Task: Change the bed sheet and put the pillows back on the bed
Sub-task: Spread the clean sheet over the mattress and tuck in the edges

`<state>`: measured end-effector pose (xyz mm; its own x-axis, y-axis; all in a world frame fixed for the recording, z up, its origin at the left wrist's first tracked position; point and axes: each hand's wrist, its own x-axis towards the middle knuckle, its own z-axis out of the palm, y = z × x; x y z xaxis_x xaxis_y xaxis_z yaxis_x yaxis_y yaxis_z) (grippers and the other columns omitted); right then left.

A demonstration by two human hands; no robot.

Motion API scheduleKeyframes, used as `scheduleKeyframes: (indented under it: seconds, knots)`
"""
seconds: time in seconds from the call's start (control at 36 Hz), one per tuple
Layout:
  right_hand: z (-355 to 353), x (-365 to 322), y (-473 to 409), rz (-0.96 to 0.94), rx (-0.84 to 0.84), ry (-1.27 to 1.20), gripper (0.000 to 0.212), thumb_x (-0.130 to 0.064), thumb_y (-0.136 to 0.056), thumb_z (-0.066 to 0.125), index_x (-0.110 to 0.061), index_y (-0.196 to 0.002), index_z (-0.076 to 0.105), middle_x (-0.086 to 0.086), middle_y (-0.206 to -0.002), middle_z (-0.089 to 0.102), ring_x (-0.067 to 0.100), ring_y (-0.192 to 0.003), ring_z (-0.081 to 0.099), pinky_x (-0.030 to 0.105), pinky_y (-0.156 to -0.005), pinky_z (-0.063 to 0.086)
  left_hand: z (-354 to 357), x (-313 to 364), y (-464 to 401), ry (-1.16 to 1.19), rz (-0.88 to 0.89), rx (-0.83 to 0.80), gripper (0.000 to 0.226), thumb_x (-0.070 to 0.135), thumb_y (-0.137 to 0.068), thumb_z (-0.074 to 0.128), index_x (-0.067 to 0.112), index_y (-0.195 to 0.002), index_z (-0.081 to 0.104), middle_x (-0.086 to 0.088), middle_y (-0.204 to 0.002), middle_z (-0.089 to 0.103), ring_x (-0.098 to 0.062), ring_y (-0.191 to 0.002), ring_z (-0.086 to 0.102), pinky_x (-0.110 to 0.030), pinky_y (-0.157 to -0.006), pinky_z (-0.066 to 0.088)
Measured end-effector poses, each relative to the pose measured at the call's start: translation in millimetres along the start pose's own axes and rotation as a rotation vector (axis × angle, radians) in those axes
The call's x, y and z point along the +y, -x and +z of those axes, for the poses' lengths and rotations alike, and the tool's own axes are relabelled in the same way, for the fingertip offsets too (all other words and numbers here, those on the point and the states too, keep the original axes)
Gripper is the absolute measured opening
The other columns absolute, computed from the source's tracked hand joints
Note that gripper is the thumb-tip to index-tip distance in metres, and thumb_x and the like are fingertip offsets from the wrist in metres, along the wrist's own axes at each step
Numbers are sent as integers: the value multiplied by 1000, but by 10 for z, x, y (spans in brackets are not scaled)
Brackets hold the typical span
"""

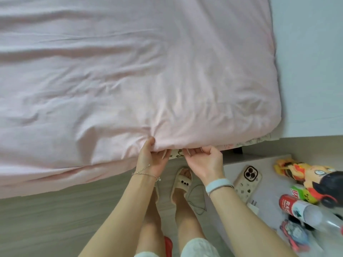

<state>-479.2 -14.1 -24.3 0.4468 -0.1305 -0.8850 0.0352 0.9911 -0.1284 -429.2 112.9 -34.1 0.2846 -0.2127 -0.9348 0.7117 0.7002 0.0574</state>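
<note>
Pale pink wrinkled cotton bed sheet (pixel 130 71): spread over the bed, hem hanging over the near edge. Left hand (pixel 151 160): closed on a pinch of the hem, thumb on top. Right hand (pixel 205 164): fingers curled around the hem just beside the left. Floral patterned under-layer (pixel 246 142): showing beneath the hem. White tabletop (pixel 269 182): at right, carrying cream-cased phone (pixel 247 180), plush doll (pixel 308 175), clear plastic bottle with red label (pixel 304 210)
</note>
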Motion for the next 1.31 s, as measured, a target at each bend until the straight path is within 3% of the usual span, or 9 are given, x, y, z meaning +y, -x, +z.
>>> scheduleKeyframes:
  seconds: [0.31, 0.56, 0.69, 0.78, 0.83, 0.94, 1.06, 1.14, 1.31]
  knots:
    - [205, 405, -76, 107, -49, 270, 33, -26, -87, 59, -10, -116, 58, 15, -121, 60, 32, -116, 54, 49, -105, 38, -698, 345, 25, 205, 211, 186, 7, 16, -93, 54, 12, -87, 55, -1, -100, 56, -19, -103, 57, -39, -106, 38]
    - [341, 1355, -147, 299, 48, 387, 33, -25, -90, 60, -11, -119, 52, 11, -124, 54, 24, -122, 49, 41, -111, 31, -1162, 1162, 132, 273, 356, 195, 33, 34, -90, 56, 17, -117, 50, -2, -119, 53, -24, -120, 49, -43, -106, 34]
    - [658, 1731, -245, 320, 56, 345, 51, -39, -82, 65, -7, -120, 55, 18, -120, 59, 34, -110, 57, 42, -103, 41, -1097, 1485, 184, 447, 341, 19, 54, 37, -72, 72, 6, -114, 56, -6, -112, 62, -22, -105, 62, -34, -87, 50]
    - [911, 1750, -200, 283, 34, 344, 47, -46, -86, 57, -11, -118, 54, 16, -112, 59, 34, -106, 54, 48, -104, 36, -1020, 1707, 226, 499, 390, -93, 40, 39, -64, 75, 15, -74, 45, 3, -55, 49, -13, -51, 53, -22, -54, 48]
    - [1063, 1724, -118, 279, -10, 335, 48, -46, -89, 52, -10, -121, 53, 18, -116, 58, 36, -112, 52, 52, -106, 31, -895, 1879, 312, 497, 394, -147, 45, 41, -58, 75, 20, -68, 37, 6, -42, 38, -10, -39, 44, -18, -44, 42]
    - [1417, 1679, 78, 290, -125, 311, 51, -44, -95, 43, -6, -127, 51, 19, -123, 57, 36, -119, 49, 52, -109, 28, -674, 2202, 475, 355, 422, -113, 41, 51, -62, 72, 19, -77, 53, 4, -62, 55, -12, -55, 57, -19, -53, 49]
    - [1772, 1635, 204, 225, -167, 326, 36, -39, -95, 45, -7, -100, 60, 15, -84, 66, 31, -91, 57, 53, -106, 30, -451, 2514, 629, 246, 416, -104, 46, 49, -78, 64, 16, -109, 56, -5, -102, 62, -24, -99, 61, -34, -82, 50]
    - [1888, 1618, 216, 169, -203, 341, 32, -38, -95, 48, -11, -85, 60, 10, -64, 68, 27, -79, 57, 54, -103, 33, -365, 2701, 690, 234, 425, -125, 41, 43, -82, 56, 15, -112, 54, -9, -110, 58, -27, -110, 55, -46, -97, 40]
    - [1368, 1562, 184, 228, -326, 524, 47, -34, -76, 65, -15, -118, 58, 8, -113, 63, 26, -115, 54, 57, -104, 29, -585, 2563, 551, 206, 403, -170, 62, 45, -81, 53, 14, -135, 48, -13, -132, 54, -33, -122, 50, -52, -101, 35]
